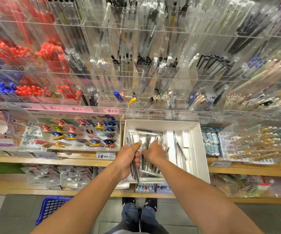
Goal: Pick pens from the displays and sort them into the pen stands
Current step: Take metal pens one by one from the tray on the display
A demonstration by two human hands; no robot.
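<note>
A white cardboard box sits on the wooden shelf and holds many wrapped silver and black pens. My left hand grips a bundle of these pens at the box's left side, thumb on top. My right hand reaches into the box, fingers down among the wrapped pens; whether it holds one is hidden. Above rise tiers of clear acrylic pen stands, with red and blue pens at the left and black, white and clear pens in the middle.
A display card of novelty clips lies left of the box, and boxes of beaded pens lie to its right. Price tags line the shelf edge. A blue basket stands on the floor by my feet.
</note>
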